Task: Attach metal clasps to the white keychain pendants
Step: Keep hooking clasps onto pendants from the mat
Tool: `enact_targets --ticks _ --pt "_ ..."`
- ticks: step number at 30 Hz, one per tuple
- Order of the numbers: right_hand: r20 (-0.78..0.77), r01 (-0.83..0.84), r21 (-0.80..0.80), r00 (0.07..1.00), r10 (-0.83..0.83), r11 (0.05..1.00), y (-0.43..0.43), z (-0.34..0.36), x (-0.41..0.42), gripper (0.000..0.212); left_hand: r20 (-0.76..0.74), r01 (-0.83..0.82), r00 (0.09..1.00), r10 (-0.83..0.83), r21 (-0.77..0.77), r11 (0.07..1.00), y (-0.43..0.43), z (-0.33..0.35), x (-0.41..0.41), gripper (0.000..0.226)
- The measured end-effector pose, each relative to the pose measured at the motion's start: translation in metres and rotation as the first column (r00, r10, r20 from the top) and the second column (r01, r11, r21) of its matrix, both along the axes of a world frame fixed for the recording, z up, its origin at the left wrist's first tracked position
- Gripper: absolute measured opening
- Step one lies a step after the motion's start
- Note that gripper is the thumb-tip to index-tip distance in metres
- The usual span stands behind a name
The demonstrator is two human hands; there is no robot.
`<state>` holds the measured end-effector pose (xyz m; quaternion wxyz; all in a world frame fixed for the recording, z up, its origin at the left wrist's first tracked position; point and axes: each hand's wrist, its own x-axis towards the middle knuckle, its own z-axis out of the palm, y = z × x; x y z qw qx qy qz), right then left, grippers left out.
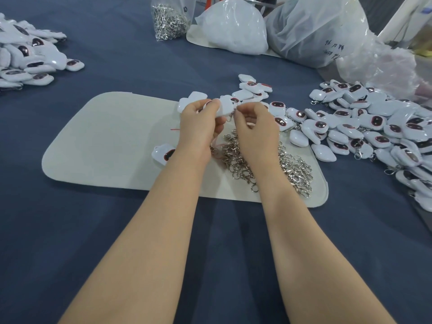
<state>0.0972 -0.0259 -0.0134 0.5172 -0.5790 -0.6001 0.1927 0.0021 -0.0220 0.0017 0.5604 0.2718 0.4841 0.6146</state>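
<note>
The person's left hand (198, 122) curls its fingers and thumb round a white pendant (225, 106) above the far edge of the cream mat (105, 141), at about twelve o'clock from the mat's middle. The pendant's long axis runs roughly nine to three, its pale back turned up, and its small end points toward three o'clock, where the right hand (253, 127) meets it. That hand's thumb and forefinger are pinched close together at the pendant's end. A glint of metal shows just beneath them, but whether they have hold of a clasp cannot be told. Below both wrists, at five o'clock on the mat, lies a loose heap of metal clasps (264, 164), rings and hooks tangled together. A single pendant (163, 154) lies face up just beside the left wrist at nine o'clock from it. At three o'clock a wide spread of pendants (374, 129), white with dark oval faces, spills off the mat across the blue cloth (117, 230); some already carry clasps. A second pile of pendants (28, 59) sits well apart at ten o'clock. At twelve o'clock stands a clear bag of clasps (168, 22), with large plastic bags (315, 31) at one o'clock.
</note>
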Motion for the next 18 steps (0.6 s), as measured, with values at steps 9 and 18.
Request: enact_targets --ticks 9,18 --pt "-0.116 0.053 0.083 0.992 -0.043 0.995 -0.0012 0.0035 -0.0021 0.007 -0.006 0.092 0.996 -0.092 0.018 0.996 -0.0029 0.0013 -0.0003 0.009" --pt "-0.285 0.045 0.08 0.958 -0.02 0.996 -0.0027 0.0086 -0.0058 0.015 0.055 0.15 0.987 -0.15 0.01 0.989 -0.0044 0.0042 0.0003 0.02"
